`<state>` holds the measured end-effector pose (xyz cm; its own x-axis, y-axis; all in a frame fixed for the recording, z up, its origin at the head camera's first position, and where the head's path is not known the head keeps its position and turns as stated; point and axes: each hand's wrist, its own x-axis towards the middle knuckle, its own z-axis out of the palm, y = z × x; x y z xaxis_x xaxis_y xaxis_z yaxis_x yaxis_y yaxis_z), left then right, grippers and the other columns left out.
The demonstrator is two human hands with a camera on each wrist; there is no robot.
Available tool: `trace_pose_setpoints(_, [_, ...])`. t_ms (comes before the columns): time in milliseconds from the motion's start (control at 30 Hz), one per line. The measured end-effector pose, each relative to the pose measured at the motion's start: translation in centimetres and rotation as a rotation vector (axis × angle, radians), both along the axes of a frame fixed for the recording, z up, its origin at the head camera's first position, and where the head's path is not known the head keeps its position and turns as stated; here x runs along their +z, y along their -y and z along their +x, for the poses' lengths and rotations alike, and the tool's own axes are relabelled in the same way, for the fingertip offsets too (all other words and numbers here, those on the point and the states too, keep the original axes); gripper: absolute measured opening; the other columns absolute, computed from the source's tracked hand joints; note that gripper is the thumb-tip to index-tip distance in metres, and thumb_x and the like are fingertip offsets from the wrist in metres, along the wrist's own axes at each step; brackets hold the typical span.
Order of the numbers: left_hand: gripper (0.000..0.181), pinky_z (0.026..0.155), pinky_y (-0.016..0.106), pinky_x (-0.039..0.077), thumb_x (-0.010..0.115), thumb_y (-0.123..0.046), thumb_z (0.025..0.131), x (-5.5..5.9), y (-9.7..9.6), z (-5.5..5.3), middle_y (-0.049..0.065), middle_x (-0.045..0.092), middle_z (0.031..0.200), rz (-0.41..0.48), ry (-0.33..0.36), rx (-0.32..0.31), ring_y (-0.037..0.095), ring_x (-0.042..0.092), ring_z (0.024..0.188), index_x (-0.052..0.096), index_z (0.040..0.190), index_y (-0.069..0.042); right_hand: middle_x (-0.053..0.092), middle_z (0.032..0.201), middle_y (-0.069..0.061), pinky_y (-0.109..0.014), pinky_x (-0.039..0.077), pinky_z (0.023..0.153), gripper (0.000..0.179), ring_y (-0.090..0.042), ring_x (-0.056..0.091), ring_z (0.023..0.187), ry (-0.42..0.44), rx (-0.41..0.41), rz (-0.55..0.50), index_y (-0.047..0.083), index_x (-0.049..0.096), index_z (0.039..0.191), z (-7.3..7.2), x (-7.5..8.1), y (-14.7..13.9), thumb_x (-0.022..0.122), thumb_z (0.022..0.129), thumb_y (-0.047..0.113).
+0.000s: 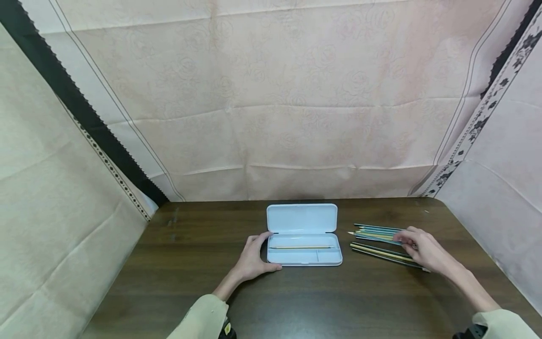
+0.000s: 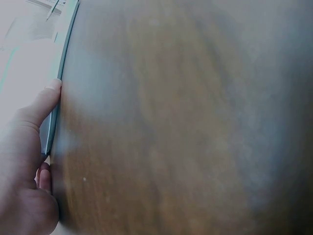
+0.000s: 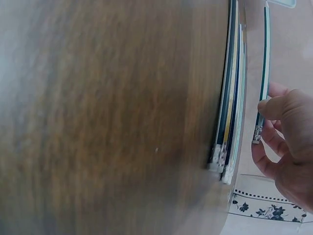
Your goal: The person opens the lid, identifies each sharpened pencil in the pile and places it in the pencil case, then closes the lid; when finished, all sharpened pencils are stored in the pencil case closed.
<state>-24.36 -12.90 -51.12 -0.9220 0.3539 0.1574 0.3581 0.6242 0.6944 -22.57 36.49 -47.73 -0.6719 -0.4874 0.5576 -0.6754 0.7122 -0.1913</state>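
Note:
A light-blue pencil case (image 1: 292,257) lies open on the table, its lid (image 1: 302,218) tipped back. Inside it, one pencil (image 1: 300,247) lies lengthwise in the tray. My left hand (image 1: 251,260) grips the case's left side, thumb at the near corner and fingers at the far one. Over on the right, my right hand (image 1: 425,249) pinches a green-and-white striped pencil (image 3: 266,54) near its eraser end, raised off the table in the right wrist view. Below that hand lie several more pencils (image 1: 378,253), dark and yellow striped ones among them.
The brown wooden table (image 1: 322,301) carries the case and pencils. A pale patterned cloth (image 1: 288,103) hangs behind the table's far edge, and cloth also hangs at both sides. The loose pencils lie to the right of the case.

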Motion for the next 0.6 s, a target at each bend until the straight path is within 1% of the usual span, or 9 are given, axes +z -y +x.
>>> trace_pose_setpoints(200, [0.092, 0.099, 0.053, 0.040, 0.089, -0.044, 0.073, -0.1, 0.0, 0.0, 0.013, 0.046, 0.140, 0.004, 0.001, 0.001, 0.032, 0.039, 0.128, 0.045, 0.147, -0.014, 0.055, 0.085, 0.008, -0.027, 0.041, 0.057, 0.046, -0.003, 0.046, 0.074, 0.024, 0.016, -0.007, 0.012, 0.069, 0.097, 0.0, 0.2, 0.8, 0.072, 0.067, -0.023])
trace_pose_setpoints(433, [0.091, 0.098, 0.051, 0.040, 0.090, -0.043, 0.072, -0.3, 0.0, 0.0, 0.013, 0.046, 0.138, 0.006, -0.010, -0.002, 0.031, 0.039, 0.127, 0.046, 0.146, -0.014, 0.060, 0.088, 0.005, -0.026, 0.042, 0.058, 0.042, -0.002, 0.047, 0.074, 0.050, 0.051, -0.014, 0.010, 0.071, 0.098, -0.1, 0.3, 2.2, 0.073, 0.070, -0.022])
trace_pose_setpoints(500, [0.091, 0.098, 0.051, 0.040, 0.090, -0.042, 0.072, -0.3, 0.0, 0.0, 0.013, 0.046, 0.138, 0.007, -0.011, -0.002, 0.031, 0.039, 0.127, 0.046, 0.146, -0.014, 0.060, 0.088, 0.005, -0.026, 0.044, 0.058, 0.042, -0.002, 0.047, 0.074, 0.058, 0.057, -0.019, 0.009, 0.071, 0.098, -0.2, 0.3, 2.5, 0.073, 0.071, -0.021])
trace_pose_setpoints(600, [0.092, 0.098, 0.052, 0.040, 0.090, -0.043, 0.072, -0.2, 0.0, 0.1, 0.013, 0.046, 0.138, 0.006, -0.008, -0.001, 0.031, 0.039, 0.127, 0.046, 0.147, -0.014, 0.058, 0.087, 0.006, -0.026, 0.042, 0.058, 0.041, -0.002, 0.046, 0.074, 0.065, 0.061, -0.019, 0.010, 0.071, 0.099, -0.3, 0.4, 3.1, 0.073, 0.071, -0.021])
